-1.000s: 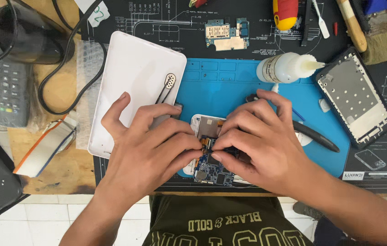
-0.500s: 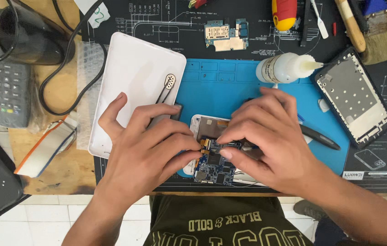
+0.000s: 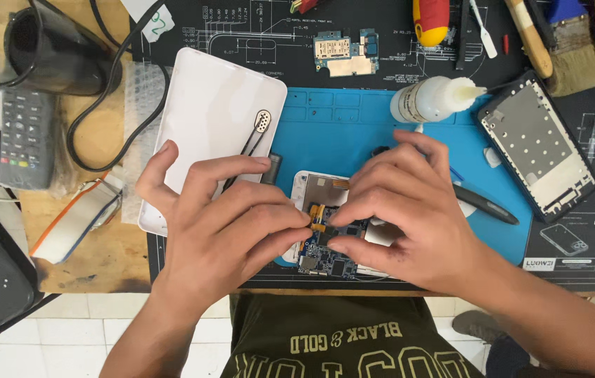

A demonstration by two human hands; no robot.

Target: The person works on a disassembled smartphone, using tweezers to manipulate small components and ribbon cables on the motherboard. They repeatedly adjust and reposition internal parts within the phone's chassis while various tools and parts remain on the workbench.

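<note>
An opened white phone point(image 3: 320, 187) lies on the blue work mat point(image 3: 353, 126), its blue circuit board point(image 3: 325, 255) and orange flex cables exposed. My left hand point(image 3: 220, 224) rests on the phone's left side with its fingertips at the flex connector. From the right, my right hand point(image 3: 402, 210) covers the phone, thumb and forefinger pinching at the same connector. Both hands press on the phone and hide much of it.
A white back cover point(image 3: 206, 119) with tweezers lies left of the mat. A glue bottle point(image 3: 430, 98), a phone frame point(image 3: 539, 143), a black pen tool point(image 3: 486, 203), a small circuit board point(image 3: 345, 54), brushes and screwdrivers sit behind and right. A calculator point(image 3: 25, 136) and cables lie at left.
My fingers have shifted slightly on the phone; the fingertips of both hands have drawn closer together over the flex connector. The phone stays in place.
</note>
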